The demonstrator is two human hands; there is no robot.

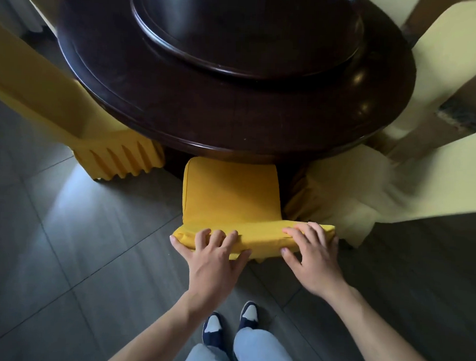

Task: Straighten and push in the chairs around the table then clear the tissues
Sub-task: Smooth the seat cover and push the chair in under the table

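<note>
A chair in a yellow fabric cover [231, 196] stands right in front of me, its seat partly under the round dark wooden table [206, 119]. My left hand [215, 258] grips the left end of the chair's top rail, fingers over the top and thumb behind. On the rail's right end my right hand [312, 256] holds the same way. A second yellow-covered chair [72, 115] stands at the table's left side. Pale cream-covered chairs [393, 180] crowd the right side. No tissues show in this view.
A raised dark turntable [247, 45] sits in the table's middle. Grey floor tiles [81, 242] spread to the left and behind the chair. My feet in dark shoes [226, 323] stand just behind the chair back.
</note>
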